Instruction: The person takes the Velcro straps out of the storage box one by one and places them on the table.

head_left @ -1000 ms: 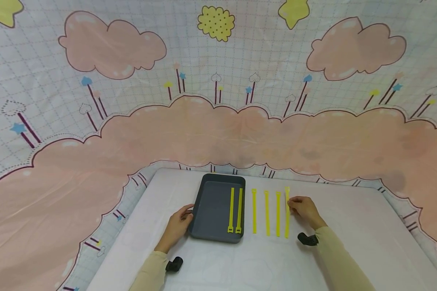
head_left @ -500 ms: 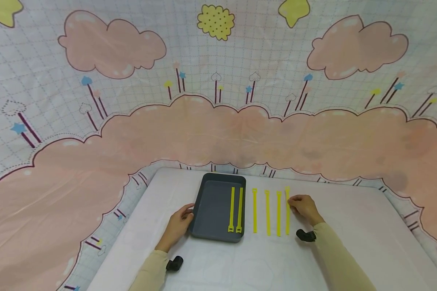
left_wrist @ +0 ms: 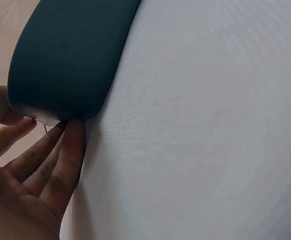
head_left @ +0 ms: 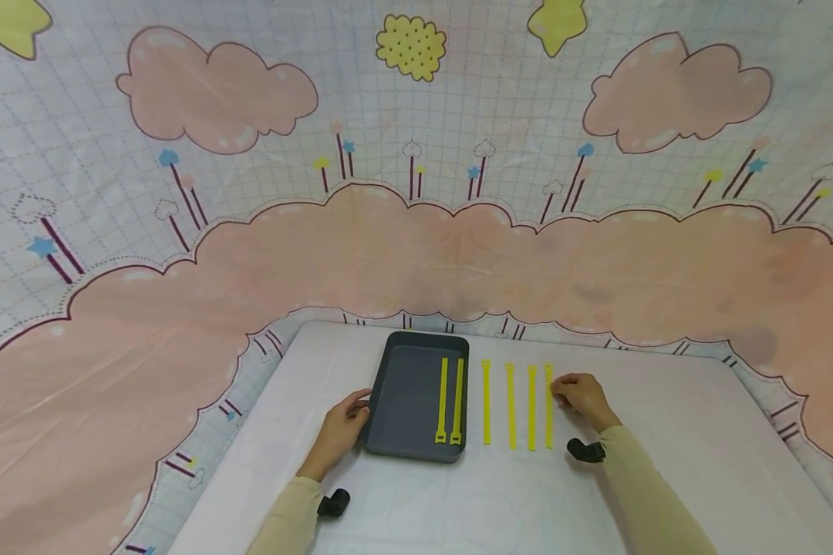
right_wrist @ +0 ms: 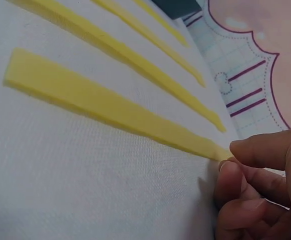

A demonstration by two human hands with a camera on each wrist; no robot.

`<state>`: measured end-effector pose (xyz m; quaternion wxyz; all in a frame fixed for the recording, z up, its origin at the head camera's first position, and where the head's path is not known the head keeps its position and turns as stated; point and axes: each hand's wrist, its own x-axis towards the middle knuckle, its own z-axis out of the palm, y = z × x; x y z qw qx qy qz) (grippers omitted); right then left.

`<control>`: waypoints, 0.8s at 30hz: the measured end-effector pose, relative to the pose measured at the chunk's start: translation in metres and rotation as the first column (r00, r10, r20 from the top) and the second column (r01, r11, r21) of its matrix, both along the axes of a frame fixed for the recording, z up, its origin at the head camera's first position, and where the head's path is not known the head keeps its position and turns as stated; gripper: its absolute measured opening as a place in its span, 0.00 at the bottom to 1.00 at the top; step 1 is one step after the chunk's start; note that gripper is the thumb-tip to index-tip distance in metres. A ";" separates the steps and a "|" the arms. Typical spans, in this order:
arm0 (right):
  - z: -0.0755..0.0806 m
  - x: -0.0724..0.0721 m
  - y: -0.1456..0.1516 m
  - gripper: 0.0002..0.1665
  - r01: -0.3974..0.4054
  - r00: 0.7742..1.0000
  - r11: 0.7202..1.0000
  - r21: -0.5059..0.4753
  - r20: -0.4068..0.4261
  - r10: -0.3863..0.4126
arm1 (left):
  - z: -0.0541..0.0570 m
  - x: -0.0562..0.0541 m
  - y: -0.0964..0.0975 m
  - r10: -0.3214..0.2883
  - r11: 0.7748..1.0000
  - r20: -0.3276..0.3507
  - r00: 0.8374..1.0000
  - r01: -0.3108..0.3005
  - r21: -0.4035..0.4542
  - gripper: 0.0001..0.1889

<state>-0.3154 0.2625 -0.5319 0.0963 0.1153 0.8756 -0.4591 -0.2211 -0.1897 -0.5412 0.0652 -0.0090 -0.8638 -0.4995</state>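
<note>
My left hand (head_left: 338,433) rests its fingertips against the left side of a dark grey tray (head_left: 403,405); in the left wrist view its fairly straight fingers (left_wrist: 60,175) meet the tray's outer wall. Inside the tray, two yellow hook-and-loop cable ties (head_left: 441,401) lie along the right, slotted heads towards me. Right of the tray, several more yellow ties lie parallel, heads away from me. At the rightmost cable tie (head_left: 549,424), my right hand (head_left: 585,399) pinches the far end between thumb and finger. The tie's wide near end (right_wrist: 50,75) lies on the cloth in the right wrist view.
Three other yellow ties (head_left: 510,408) lie between the tray and the held one. A white cloth covers the table (head_left: 500,509). Behind it hangs a patterned curtain (head_left: 416,254) with pink clouds. Each wrist carries a black camera mount (head_left: 333,503).
The rightmost tie has shifted slightly towards me, its far end now level with the neighbouring ties. The right hand keeps nearly the same place. The left hand and the tray have not moved.
</note>
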 end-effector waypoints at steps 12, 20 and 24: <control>0.012 0.012 0.003 0.19 -0.016 0.996 1.000 0.007 -0.087 0.016 | -0.006 -0.004 -0.001 0.000 1.000 -0.022 1.000 0.000 0.014 0.20; 0.030 0.024 -0.002 0.19 -0.076 0.986 0.997 -0.007 -0.152 0.074 | -0.007 -0.002 -0.001 -0.007 1.000 -0.008 1.000 0.007 0.004 0.20; 0.044 0.032 -0.006 0.19 -0.102 0.978 0.995 -0.009 -0.183 0.098 | -0.009 -0.001 -0.003 -0.015 1.000 0.007 1.000 0.015 -0.004 0.20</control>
